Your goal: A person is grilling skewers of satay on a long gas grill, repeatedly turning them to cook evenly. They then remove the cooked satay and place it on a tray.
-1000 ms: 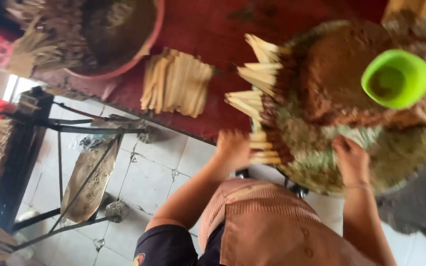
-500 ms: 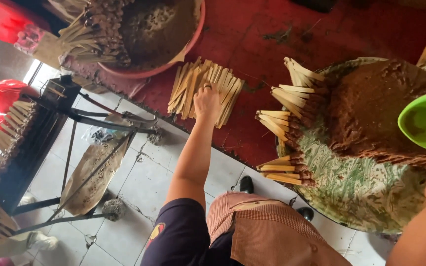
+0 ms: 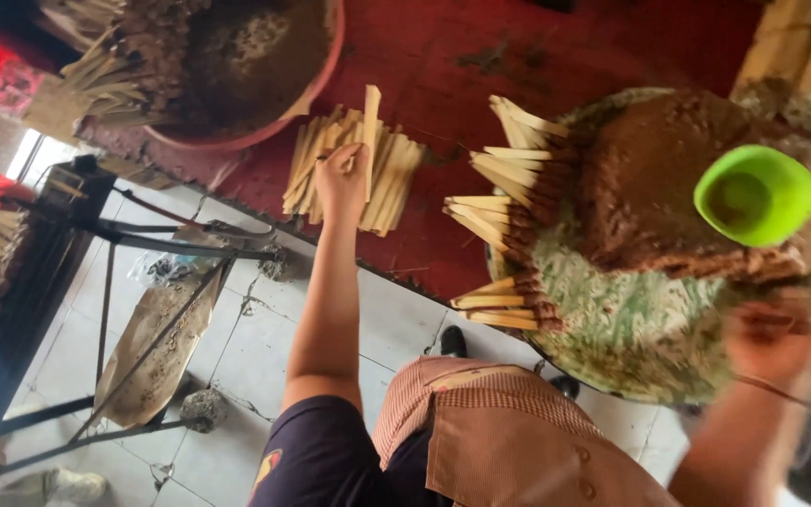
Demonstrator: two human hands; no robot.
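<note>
My left hand (image 3: pixel 342 178) reaches out over a pile of flat bamboo sticks (image 3: pixel 391 183) on the red table (image 3: pixel 518 56). Its fingers are closed on one stick (image 3: pixel 370 127), which stands up out of the pile. My right hand (image 3: pixel 770 343) is blurred at the near right rim of a round patterned tray (image 3: pixel 626 324); I cannot tell whether it holds anything. The tray carries a mound of brown paste (image 3: pixel 654 197) with a green bowl (image 3: pixel 756 192) on top. Sticks coated with paste (image 3: pixel 499 221) fan out along the tray's left side.
A red basin (image 3: pixel 316 89) of brown mix, with bundled sticks (image 3: pixel 119 66) leaning in it, stands at the table's far left. A dark metal rack (image 3: pixel 105 239) stands on the tiled floor (image 3: pixel 237 357) to my left. My brown apron (image 3: pixel 509 441) fills the bottom.
My left hand left the tray, reached the stick pile and has now closed on one stick and raised it. My right hand stays near the tray's near rim.
</note>
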